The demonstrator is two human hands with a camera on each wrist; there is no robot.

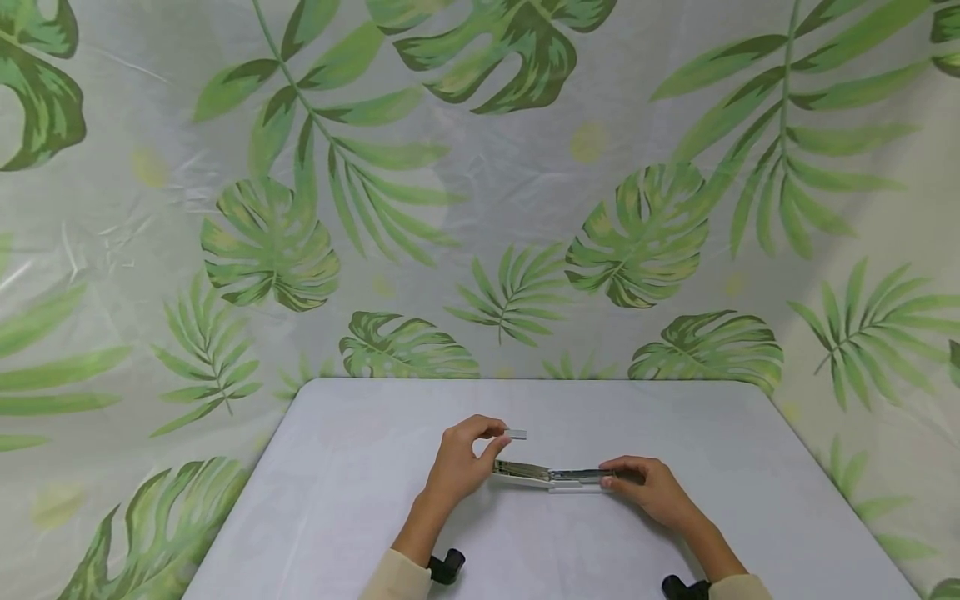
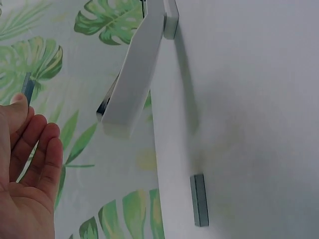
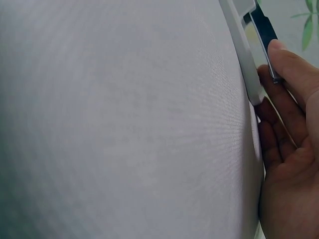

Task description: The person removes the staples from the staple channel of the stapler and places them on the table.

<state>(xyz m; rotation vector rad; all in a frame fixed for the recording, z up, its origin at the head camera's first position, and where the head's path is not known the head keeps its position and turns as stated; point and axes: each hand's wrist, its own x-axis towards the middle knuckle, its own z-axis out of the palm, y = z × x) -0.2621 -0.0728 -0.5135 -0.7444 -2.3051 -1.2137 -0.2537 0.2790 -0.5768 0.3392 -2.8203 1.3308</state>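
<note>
A white stapler (image 1: 522,481) lies opened wide across the table, its top cover swung out toward the left and its metal insides showing. My left hand (image 1: 459,458) pinches a short grey strip of staples (image 1: 516,434) between thumb and fingertips, raised above the cover's left end. At the other end my right hand (image 1: 654,490) grips the dark metal magazine (image 3: 264,35) between thumb and fingers, just over the white base (image 3: 243,57). A second strip of staples (image 2: 199,200) lies on the table in the left wrist view.
The white-covered table (image 1: 375,417) reaches back to a leaf-printed curtain (image 1: 517,192). Black wrist mounts (image 1: 447,567) sit at both sleeves. Below the stapler's raised cover, a soft shadow falls on the tabletop.
</note>
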